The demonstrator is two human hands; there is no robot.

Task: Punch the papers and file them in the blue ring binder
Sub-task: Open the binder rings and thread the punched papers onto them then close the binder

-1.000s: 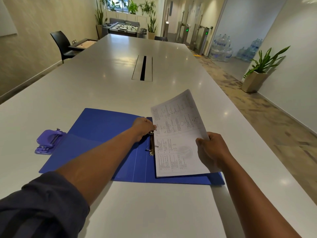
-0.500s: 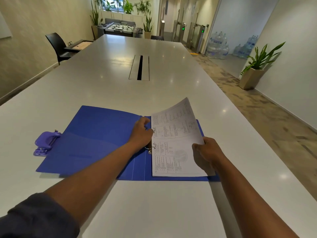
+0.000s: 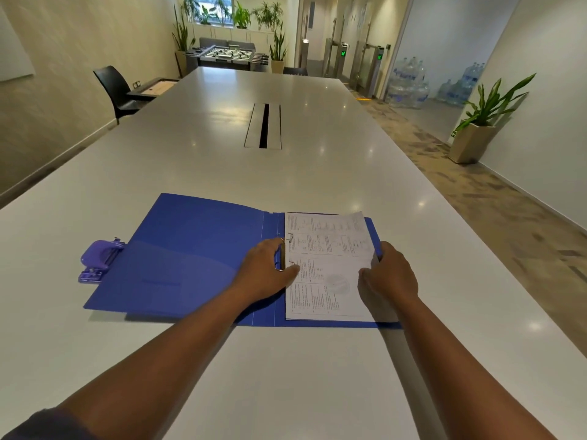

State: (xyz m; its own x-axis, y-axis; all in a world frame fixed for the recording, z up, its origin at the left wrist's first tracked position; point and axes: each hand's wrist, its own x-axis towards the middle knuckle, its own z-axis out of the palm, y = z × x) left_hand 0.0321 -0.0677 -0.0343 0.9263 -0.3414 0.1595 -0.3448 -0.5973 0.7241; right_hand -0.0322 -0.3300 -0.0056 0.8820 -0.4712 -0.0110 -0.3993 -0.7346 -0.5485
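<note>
1. The blue ring binder (image 3: 190,258) lies open and flat on the white worktop (image 3: 286,376), its left cover spread toward the purple hole punch (image 3: 98,260), which sits just beside that cover's left edge.
2. The papers (image 3: 327,249) lie on the binder's right half, their left edge at the metal rings (image 3: 287,252) along the spine; the sheet lies nearly flat, printed side up.
3. The left hand (image 3: 266,271) rests at the spine beside the rings, its thumb lying on the lower left part of the sheet. Its fingers are bent around the ring mechanism, but whether this grip is clamped on it cannot be told.
4. The right hand (image 3: 389,274) is at the sheet's right edge, fingers curled down over paper and binder edge, pinching the sheet there.
5. Farther off stand a black chair (image 3: 116,90), a potted plant (image 3: 476,128) and stacked water bottles (image 3: 409,87).
</note>
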